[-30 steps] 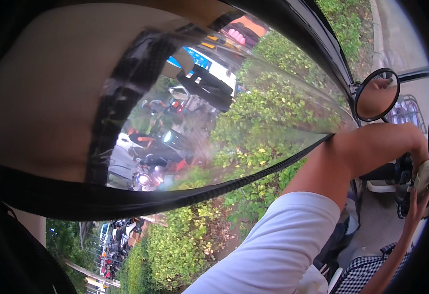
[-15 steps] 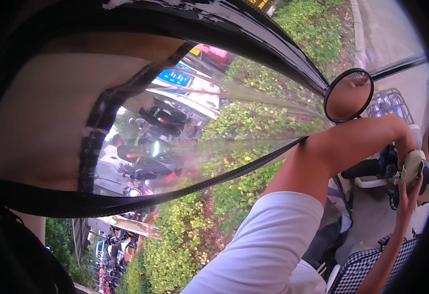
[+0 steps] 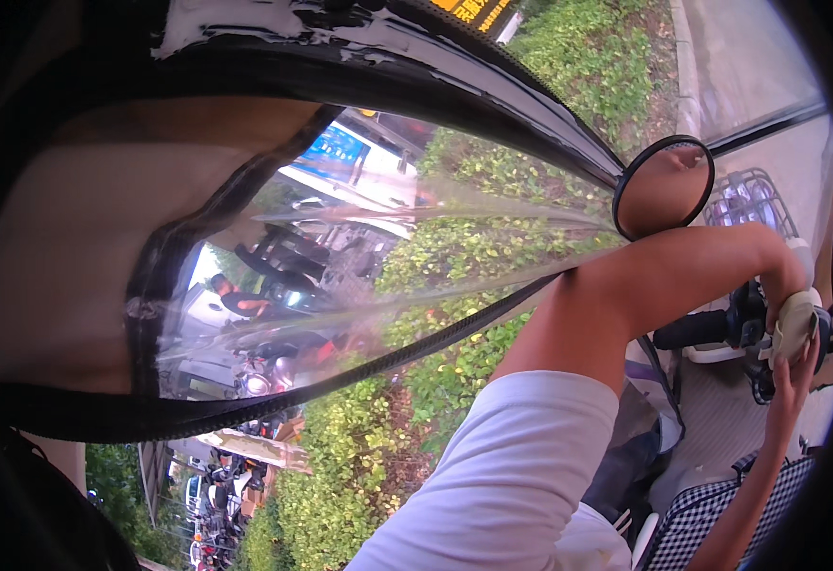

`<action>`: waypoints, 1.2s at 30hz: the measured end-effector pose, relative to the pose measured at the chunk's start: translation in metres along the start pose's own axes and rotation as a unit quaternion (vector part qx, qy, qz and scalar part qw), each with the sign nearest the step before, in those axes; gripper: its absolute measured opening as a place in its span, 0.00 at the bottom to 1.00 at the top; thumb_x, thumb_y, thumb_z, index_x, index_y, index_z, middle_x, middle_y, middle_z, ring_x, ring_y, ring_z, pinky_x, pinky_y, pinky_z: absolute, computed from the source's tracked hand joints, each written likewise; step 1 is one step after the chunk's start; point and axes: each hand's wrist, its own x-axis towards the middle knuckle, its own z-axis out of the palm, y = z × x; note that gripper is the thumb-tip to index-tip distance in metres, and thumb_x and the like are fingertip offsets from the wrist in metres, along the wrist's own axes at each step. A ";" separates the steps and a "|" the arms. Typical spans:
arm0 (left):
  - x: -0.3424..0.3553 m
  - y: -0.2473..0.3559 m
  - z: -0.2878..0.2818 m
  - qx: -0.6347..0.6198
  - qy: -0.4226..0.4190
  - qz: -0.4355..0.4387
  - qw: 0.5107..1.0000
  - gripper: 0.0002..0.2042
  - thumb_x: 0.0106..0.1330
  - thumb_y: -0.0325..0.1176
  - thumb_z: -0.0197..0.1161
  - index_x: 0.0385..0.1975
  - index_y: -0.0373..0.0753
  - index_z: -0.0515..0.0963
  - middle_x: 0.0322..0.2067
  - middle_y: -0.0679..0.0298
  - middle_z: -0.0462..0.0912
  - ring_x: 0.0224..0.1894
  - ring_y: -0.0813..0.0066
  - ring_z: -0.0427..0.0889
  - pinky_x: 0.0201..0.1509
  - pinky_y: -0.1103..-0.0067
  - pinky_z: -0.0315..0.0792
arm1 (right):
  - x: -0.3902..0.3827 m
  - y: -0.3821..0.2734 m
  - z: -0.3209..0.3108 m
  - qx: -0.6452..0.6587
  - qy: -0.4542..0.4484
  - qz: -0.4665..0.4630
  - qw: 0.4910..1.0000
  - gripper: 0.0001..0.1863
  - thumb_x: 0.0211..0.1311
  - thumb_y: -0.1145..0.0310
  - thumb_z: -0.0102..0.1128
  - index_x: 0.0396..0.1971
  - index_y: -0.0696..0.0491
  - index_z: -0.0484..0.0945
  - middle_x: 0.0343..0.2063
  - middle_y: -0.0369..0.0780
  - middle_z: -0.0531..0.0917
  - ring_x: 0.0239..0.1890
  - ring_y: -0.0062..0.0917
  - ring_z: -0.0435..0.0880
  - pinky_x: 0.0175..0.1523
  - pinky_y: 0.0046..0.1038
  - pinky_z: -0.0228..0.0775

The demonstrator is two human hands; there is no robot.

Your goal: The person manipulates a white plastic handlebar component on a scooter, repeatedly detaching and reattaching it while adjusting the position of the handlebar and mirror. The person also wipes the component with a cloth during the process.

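Note:
At the right of the view a cream plastic cover (image 3: 796, 322) sits at the middle of a vehicle's handlebar. My left hand (image 3: 786, 276) reaches over from above, bent at the wrist and curled against this cover, its fingertips partly hidden. From below, my right hand (image 3: 793, 373) presses its fingers onto the same piece, so the cover lies between both hands. Beside it are a black handlebar grip (image 3: 691, 331) and dark control parts. A round black-rimmed mirror (image 3: 664, 188) stands just above my left forearm.
A clear plastic side sheet (image 3: 502, 205) with a black zip edge (image 3: 436, 345) hangs along my left arm. Ahead is a wire basket (image 3: 754, 202); a checkered seat (image 3: 707, 514) lies lower right. Outside are bushes (image 3: 340, 476), parked scooters and a person (image 3: 240, 299).
The view has shifted slightly, moving the mirror and plastic sheet a little in the picture. Both hands stay at the cream cover, which appears slightly turned.

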 end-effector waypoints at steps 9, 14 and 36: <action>-0.014 0.038 -0.034 0.030 -0.026 -0.095 0.995 0.27 0.43 0.46 0.79 0.46 0.46 0.83 0.42 0.56 0.84 0.45 0.59 0.80 0.54 0.69 0.71 | 0.005 0.048 -0.034 0.262 0.060 0.129 0.954 0.34 0.62 0.70 0.59 0.67 0.59 0.59 0.61 0.44 0.69 0.60 0.30 0.71 0.63 0.30 0.63; -0.080 0.101 -0.034 -0.047 0.131 -0.265 0.954 0.09 0.51 0.35 0.66 0.32 0.42 0.84 0.34 0.56 0.85 0.38 0.58 0.84 0.43 0.67 0.78 | -0.001 -0.020 0.032 0.247 0.031 0.100 0.963 0.27 0.53 0.70 0.67 0.54 0.57 0.70 0.48 0.38 0.77 0.50 0.24 0.77 0.56 0.28 0.70; -0.053 0.182 0.109 0.124 0.587 -0.444 0.665 0.25 0.46 0.32 0.65 0.50 0.38 0.77 0.60 0.64 0.68 0.57 0.59 0.63 0.59 0.62 0.53 | -0.006 -0.021 0.041 0.309 0.008 0.057 0.949 0.30 0.64 0.64 0.56 0.62 0.61 0.61 0.55 0.45 0.74 0.58 0.31 0.75 0.63 0.34 0.67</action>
